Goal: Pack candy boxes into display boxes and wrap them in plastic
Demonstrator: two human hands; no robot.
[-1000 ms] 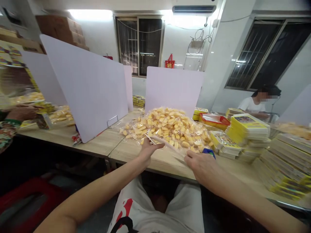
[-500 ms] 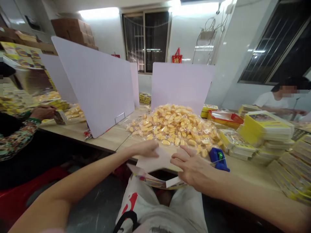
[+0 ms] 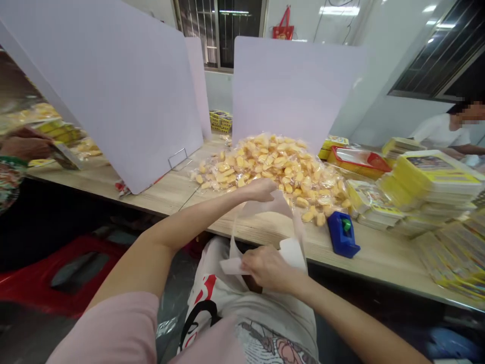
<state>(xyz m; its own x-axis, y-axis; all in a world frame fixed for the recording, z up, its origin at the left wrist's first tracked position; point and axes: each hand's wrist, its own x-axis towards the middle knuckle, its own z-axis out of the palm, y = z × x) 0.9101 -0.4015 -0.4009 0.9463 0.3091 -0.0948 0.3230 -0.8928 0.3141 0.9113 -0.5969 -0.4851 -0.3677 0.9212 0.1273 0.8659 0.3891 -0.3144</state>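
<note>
A thin cardboard box (image 3: 291, 251), white on the surfaces I see, stands unfolded into a loop over my lap at the table's front edge. My left hand (image 3: 262, 190) grips its far edge, fingers closed on the card. At the near side, my right hand (image 3: 267, 267) is curled over the box's edge by a white flap; its fingertips are partly hidden. Just beyond the box lies a heap of yellow oval pieces in clear plastic wrappers (image 3: 273, 164). To its right sits a blue tape dispenser (image 3: 342, 235) with a green core.
Stacks of yellow printed boxes (image 3: 435, 177) stand on the right, with a red tray (image 3: 358, 161) behind. White divider panels (image 3: 151, 96) rise at left and back. A co-worker's hand (image 3: 28, 144) holds a box at far left; another person (image 3: 441, 129) sits at far right.
The box has turned from a flatter, tilted position with its printed side showing to an opened loop. My left hand moved up and right; my right hand came down and left. The view tilted down.
</note>
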